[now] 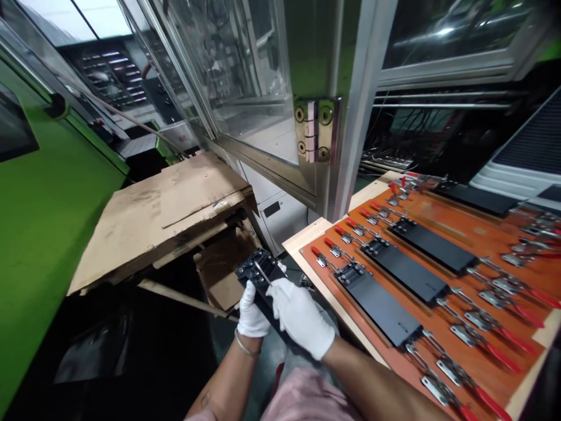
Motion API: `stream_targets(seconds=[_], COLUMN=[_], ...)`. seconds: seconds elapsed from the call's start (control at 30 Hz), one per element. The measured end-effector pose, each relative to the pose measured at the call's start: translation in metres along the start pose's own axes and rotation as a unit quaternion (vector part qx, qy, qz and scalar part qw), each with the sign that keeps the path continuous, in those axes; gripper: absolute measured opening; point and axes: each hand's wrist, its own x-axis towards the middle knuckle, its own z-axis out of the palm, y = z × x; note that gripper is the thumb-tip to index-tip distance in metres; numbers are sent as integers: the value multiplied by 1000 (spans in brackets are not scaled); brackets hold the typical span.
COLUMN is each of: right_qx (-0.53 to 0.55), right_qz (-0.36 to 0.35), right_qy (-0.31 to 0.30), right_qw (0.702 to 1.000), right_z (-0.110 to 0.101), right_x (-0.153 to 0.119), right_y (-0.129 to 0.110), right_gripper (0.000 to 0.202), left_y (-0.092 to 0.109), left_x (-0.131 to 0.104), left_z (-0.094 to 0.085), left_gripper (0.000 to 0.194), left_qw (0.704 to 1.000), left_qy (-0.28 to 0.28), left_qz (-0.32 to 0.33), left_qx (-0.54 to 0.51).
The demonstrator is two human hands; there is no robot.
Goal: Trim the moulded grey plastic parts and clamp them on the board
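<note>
Near the middle bottom, a black plate-like part (260,270) with fittings on its upper end is held over my lap. My left hand (253,313), in a white glove, grips it from the left with the thumb up along its edge. Over the part lies my gloved right hand (298,313), its fingers closed round a thin metal tool (263,273) whose tip reaches the fittings. To the right, similar black plates (379,304) lie clamped on an orange board (315,269).
Red-handled toggle clamps (471,336) line both ends of the plates. At the left is a cardboard-covered table (162,216), with an open box (223,269) beneath. A hinged, glazed machine door (319,134) stands ahead, and a green machine (48,204) is far left.
</note>
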Motion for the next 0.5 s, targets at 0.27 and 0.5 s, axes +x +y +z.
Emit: stream_targets(seconds=[0.27, 0.5], right_qx=[-205, -246], right_qz=[-61, -42], right_qy=[30, 54], right_qw=[976, 967], right_z=[-15, -21], right_x=[10, 6], right_y=[19, 25], right_gripper=[22, 28], left_y=[-6, -12], left_x=[5, 11], left_z=[-9, -5], left_gripper=[50, 43], left_qw=[999, 997], left_qy=[-34, -49], left_qz=[-30, -49], left_qx=[-22, -34])
